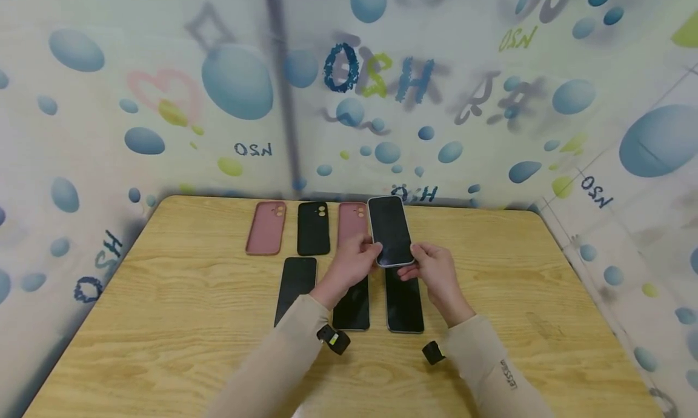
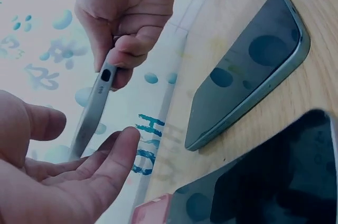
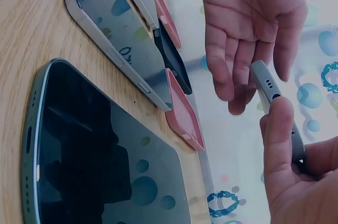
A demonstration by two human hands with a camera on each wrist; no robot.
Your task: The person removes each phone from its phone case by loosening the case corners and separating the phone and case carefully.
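A smartphone with a dark screen and a pale rim is held up over the table, tilted, its far end near the wall. My right hand pinches its lower right corner between thumb and fingers. My left hand is at the lower left corner; in the left wrist view its thumb stands off the phone, while its loosely spread fingers lie under the edge. The port end of the phone shows in the right wrist view. Below the hands lie a middle phone and a right phone.
Another phone lies left of my left wrist. Along the back edge of the wooden table are a pink phone case, a black case and a second pink case, partly covered. A patterned wall rises behind them.
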